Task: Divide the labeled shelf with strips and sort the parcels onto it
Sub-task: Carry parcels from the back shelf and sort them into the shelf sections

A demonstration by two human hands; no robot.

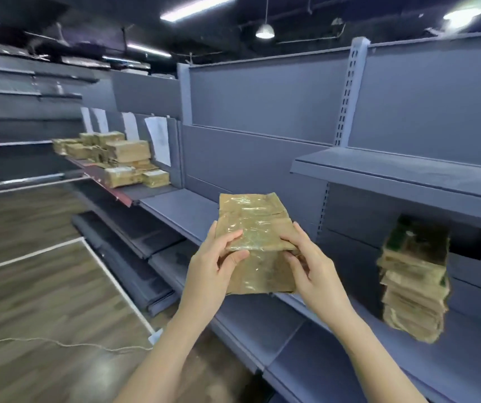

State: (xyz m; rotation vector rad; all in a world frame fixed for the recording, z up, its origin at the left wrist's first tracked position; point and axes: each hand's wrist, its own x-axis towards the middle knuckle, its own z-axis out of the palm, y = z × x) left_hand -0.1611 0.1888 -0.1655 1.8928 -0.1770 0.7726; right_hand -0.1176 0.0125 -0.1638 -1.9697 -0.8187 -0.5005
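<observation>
**Two hands on one taped parcel, grey shelf bay in front**

Head view, only cam.

We see both hands raised in front of the shelving, holding one brown parcel (255,237) between them. Parcel is flat, wrapped in clear tape, w/ its near part folded down toward us. It is in the air, above the front edge of the lower shelf (265,324), not resting on anything.

Left hand (214,264): thumb curled over the near fold, fingers behind the parcel's left edge. Clamped on it. Right hand (310,264): thumb on the top face at the fold, fingers curled under the right side. Also gripping the parcel.

To the right, a stack of parcels (415,280) stands on the same lower shelf, approx under the upper shelf (402,170); stack leans a bit and is motion-blurred, so we cannot count them. Well apart from the hands.

Far left, further down the aisle, a group of boxed parcels (111,158) sits on a shelf w/ a red front strip (102,181). White paper labels (159,141) hang on the back panel behind them; text too small to read.

Floor (29,271) is wood-look w/ white line markings; a thin cord (58,343) lies across it.
</observation>
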